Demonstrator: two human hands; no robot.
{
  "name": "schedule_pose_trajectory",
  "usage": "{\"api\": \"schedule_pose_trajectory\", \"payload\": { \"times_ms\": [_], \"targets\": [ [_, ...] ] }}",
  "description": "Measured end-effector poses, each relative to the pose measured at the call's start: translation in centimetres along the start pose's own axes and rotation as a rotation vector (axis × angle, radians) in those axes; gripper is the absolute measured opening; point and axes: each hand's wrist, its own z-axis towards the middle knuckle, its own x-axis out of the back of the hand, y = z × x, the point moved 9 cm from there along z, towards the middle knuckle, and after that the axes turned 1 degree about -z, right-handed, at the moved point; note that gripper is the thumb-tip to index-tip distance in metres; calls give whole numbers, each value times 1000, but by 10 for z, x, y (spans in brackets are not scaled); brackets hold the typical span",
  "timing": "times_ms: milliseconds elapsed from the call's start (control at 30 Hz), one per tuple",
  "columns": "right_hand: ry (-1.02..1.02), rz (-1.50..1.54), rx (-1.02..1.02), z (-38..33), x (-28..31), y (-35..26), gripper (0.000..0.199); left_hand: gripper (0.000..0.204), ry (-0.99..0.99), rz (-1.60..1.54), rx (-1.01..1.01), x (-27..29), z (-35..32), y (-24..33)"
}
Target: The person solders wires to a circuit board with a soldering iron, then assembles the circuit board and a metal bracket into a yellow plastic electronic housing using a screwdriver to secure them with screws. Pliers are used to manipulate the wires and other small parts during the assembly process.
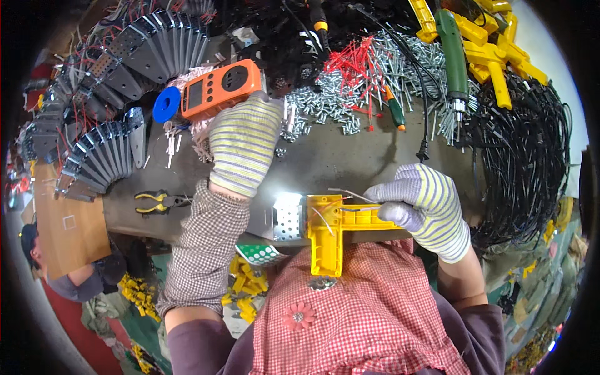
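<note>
Your right hand (420, 209) fingers clamped on yellow part (331, 231); left hand (244, 140) fingers curled on orange meter (220, 87). Thin wire (350, 194) could snag, pull loose.

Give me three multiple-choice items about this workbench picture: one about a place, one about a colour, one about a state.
1. Where does the blue disc lie?
A. Just left of the orange meter
B. On the yellow housing
C. Beside the green screwdriver

2. What colour are the handles of the pliers?
A. Red
B. Yellow
C. Blue

3. What is the right hand doing?
A. Resting flat on the table
B. Hanging free
C. Gripping the yellow housing

Answers: 1 A, the disc sits against the meter's left end. 2 B, both handles show yellow. 3 C, the gloved fingers close round the housing's right arm, while the left hand reaches the meter.
</note>
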Motion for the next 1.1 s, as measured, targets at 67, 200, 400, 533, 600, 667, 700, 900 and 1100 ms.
{"api": "schedule_pose_trajectory", "payload": {
  "times_ms": [67, 200, 400, 533, 600, 667, 700, 900, 1100],
  "targets": [
    [-5, 10, 14, 3, -4, -5, 25, 16, -2, 72, -33, -6, 1, 1],
    [99, 76, 72, 7, -5, -17, 19, 17, -33, 65, -75, -3, 13, 7],
    [200, 12, -84, 8, -8, -13, 13, 15, 211, -1071, 182, 60, -48, 16],
    [245, -48, -84, 7, -6, -13, 13, 19, 95, -1530, 350, 50, -69, 39],
    [249, -86, -88, 7, -7, -12, 14, 24, 142, -1563, 287, 47, -70, 40],
    [257, -88, -85, 7, -8, -11, 12, 23, 137, -1522, 313, 47, -70, 40],
    [266, -87, -80, 8, -8, -12, 11, 23, 136, -1523, 312, 46, -70, 40],
    [258, -146, -37, 9, -10, -16, 12, 20, 165, -1524, 324, 44, -68, 38],
    [220, -295, 61, 10, -7, -22, 18, 25, 110, -1329, 172, 62, -60, 36]
  ]
}}
